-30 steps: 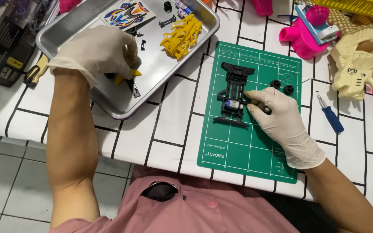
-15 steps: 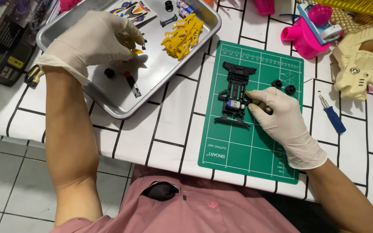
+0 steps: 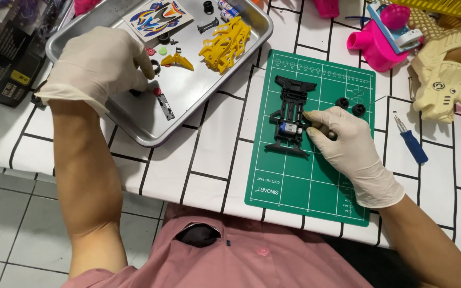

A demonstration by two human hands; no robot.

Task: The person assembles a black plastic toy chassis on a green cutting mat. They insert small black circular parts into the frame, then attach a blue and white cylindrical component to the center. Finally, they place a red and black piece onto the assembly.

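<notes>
The black toy-car chassis (image 3: 290, 118) lies flat on the green cutting mat (image 3: 316, 181), near the mat's upper left part, with a small silver motor (image 3: 288, 128) seated toward its near end; two loose black wheels (image 3: 350, 106) sit on the mat just beside it, to the right. The right hand (image 3: 342, 144), gloved in white, rests on the mat against the chassis's right flank; its fingers are curled narrow, fingertips touching the frame, and something dark shows under the palm, though what it is I cannot tell.

The left hand (image 3: 100, 66), also gloved, is over the metal tray (image 3: 209, 101) well apart to the left; its fingers are pinched together at a small dark ring-shaped part (image 3: 156, 66), and whether it is already lifted I cannot tell. About it lie a red bit (image 3: 157, 91), a yellow wing-shaped piece (image 3: 177, 61), a yellow parts frame (image 3: 225, 42) and a sticker sheet (image 3: 157, 18).

By the look of it, this is a part-fetching step in an assembly: one hand steadies the frame while the other selects a piece; the next move would call for a firm pinch on something very small, a carry across the tabletop (image 3: 214, 154) and careful alignment on the chassis. A blue screwdriver (image 3: 412, 140) lies right of the mat.
</notes>
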